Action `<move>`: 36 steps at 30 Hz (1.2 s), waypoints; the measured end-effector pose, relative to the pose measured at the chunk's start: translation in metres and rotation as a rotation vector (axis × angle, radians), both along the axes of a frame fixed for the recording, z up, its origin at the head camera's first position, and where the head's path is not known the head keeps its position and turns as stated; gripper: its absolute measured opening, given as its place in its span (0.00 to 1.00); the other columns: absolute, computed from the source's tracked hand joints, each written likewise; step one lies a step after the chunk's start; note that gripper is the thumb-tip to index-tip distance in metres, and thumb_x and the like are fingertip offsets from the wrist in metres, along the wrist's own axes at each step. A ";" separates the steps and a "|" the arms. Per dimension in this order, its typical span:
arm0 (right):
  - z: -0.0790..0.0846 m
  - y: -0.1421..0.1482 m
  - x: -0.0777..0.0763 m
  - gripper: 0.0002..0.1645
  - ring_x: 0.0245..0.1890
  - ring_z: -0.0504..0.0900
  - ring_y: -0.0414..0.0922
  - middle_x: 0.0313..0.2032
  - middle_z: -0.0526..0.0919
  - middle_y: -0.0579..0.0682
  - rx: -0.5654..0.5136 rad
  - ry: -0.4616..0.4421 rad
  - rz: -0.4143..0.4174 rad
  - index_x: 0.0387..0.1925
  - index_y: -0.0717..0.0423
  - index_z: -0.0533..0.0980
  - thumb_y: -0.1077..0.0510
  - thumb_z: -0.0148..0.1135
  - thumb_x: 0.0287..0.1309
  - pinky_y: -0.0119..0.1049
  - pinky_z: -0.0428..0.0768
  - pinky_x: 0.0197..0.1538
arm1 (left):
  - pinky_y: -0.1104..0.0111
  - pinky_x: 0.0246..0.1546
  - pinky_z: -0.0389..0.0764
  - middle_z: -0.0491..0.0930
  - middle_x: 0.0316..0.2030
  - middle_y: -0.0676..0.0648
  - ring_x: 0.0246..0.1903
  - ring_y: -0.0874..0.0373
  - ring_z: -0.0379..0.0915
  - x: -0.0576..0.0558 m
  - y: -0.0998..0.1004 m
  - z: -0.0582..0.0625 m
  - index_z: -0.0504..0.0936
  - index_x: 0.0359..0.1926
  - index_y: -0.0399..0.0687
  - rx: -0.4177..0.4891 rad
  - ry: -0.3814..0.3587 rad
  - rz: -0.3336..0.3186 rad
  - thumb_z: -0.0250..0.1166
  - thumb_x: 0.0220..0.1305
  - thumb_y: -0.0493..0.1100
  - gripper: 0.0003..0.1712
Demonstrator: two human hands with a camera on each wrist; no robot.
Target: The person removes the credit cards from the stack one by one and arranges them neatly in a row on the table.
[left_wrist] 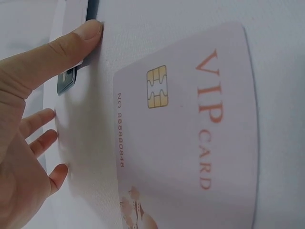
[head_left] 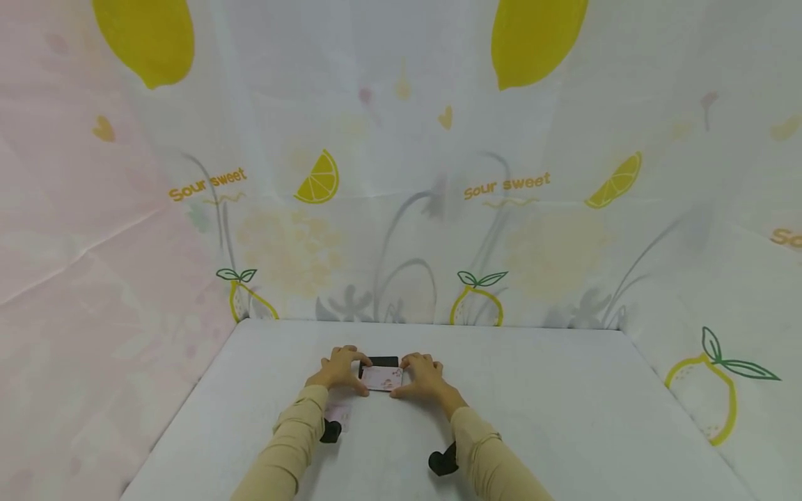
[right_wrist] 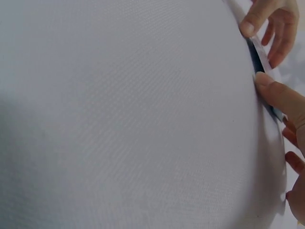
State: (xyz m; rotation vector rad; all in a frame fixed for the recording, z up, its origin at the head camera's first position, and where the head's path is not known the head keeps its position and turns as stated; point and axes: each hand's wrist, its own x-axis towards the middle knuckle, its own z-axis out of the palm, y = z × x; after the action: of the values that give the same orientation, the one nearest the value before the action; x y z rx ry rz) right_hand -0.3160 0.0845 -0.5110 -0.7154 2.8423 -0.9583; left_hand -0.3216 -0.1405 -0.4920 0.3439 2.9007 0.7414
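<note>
Between my two hands is a pale pink card (head_left: 383, 378) with a reddish floral print, lying over a black card-like piece (head_left: 387, 361) that shows along its far edge and left side. My left hand (head_left: 339, 369) holds the pink card's left end, thumb at the near corner and fingers at the far side. On the right end, my right hand (head_left: 425, 378) grips it likewise, thumb at the near corner. In the right wrist view both thumbs press the near edge, where a dark layer (right_wrist: 256, 57) shows beneath the pink one.
Under the left forearm a pale VIP card (left_wrist: 186, 129) with a gold chip lies flat on the white table (head_left: 564, 403). Black wrist mounts (head_left: 443, 460) hang by the sleeves. Lemon-printed cloth (head_left: 401, 243) walls the table's back and sides.
</note>
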 end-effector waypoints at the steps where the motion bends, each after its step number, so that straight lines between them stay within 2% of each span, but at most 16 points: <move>1: 0.000 0.000 0.000 0.29 0.56 0.64 0.57 0.54 0.74 0.56 -0.011 -0.003 0.007 0.42 0.55 0.74 0.46 0.75 0.41 0.60 0.54 0.55 | 0.32 0.53 0.53 0.64 0.62 0.34 0.62 0.33 0.53 0.000 -0.001 -0.001 0.83 0.45 0.53 0.001 0.000 -0.001 0.82 0.32 0.47 0.32; 7: 0.002 0.002 0.003 0.28 0.57 0.64 0.59 0.57 0.73 0.59 -0.045 -0.032 0.025 0.42 0.59 0.73 0.50 0.75 0.42 0.61 0.53 0.56 | 0.32 0.53 0.53 0.64 0.62 0.35 0.62 0.33 0.54 0.000 -0.002 -0.003 0.83 0.46 0.53 0.003 0.000 -0.007 0.82 0.31 0.49 0.33; 12: 0.006 0.003 0.005 0.29 0.58 0.64 0.60 0.58 0.72 0.59 -0.044 -0.037 0.029 0.44 0.60 0.74 0.49 0.74 0.43 0.63 0.55 0.56 | 0.31 0.52 0.52 0.63 0.63 0.34 0.62 0.32 0.53 0.003 -0.002 -0.002 0.84 0.43 0.53 0.034 0.006 0.000 0.82 0.29 0.50 0.32; 20: 0.013 0.009 0.004 0.31 0.58 0.65 0.63 0.58 0.72 0.59 -0.119 -0.005 0.047 0.47 0.63 0.75 0.51 0.75 0.42 0.67 0.61 0.51 | 0.33 0.49 0.57 0.62 0.63 0.33 0.60 0.30 0.54 0.009 -0.001 0.008 0.83 0.41 0.51 0.073 0.099 -0.029 0.82 0.28 0.52 0.32; 27: 0.018 0.013 0.009 0.33 0.59 0.65 0.64 0.58 0.72 0.60 -0.117 0.021 0.062 0.49 0.62 0.75 0.49 0.74 0.43 0.67 0.61 0.51 | 0.36 0.48 0.58 0.64 0.62 0.35 0.60 0.32 0.55 0.017 -0.002 0.010 0.82 0.41 0.52 0.083 0.140 -0.045 0.81 0.31 0.52 0.31; 32: 0.020 0.015 0.017 0.33 0.59 0.65 0.63 0.57 0.73 0.61 -0.151 0.002 0.061 0.49 0.61 0.75 0.50 0.75 0.42 0.68 0.60 0.52 | 0.34 0.47 0.57 0.65 0.60 0.34 0.59 0.30 0.55 0.028 -0.004 0.012 0.82 0.40 0.50 0.162 0.154 -0.080 0.81 0.31 0.51 0.30; 36: 0.023 0.017 0.021 0.33 0.58 0.67 0.62 0.55 0.74 0.61 -0.157 0.032 0.055 0.48 0.61 0.75 0.49 0.75 0.42 0.67 0.62 0.52 | 0.34 0.44 0.58 0.66 0.60 0.37 0.57 0.31 0.56 0.031 -0.007 0.010 0.81 0.41 0.53 0.208 0.226 -0.130 0.79 0.33 0.57 0.30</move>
State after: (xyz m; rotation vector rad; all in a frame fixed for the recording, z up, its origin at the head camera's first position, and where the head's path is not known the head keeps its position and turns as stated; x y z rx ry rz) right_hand -0.2946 0.1013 -0.4883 -0.8260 2.7810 -1.1813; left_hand -0.2905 -0.1471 -0.4818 0.6735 2.9734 1.0465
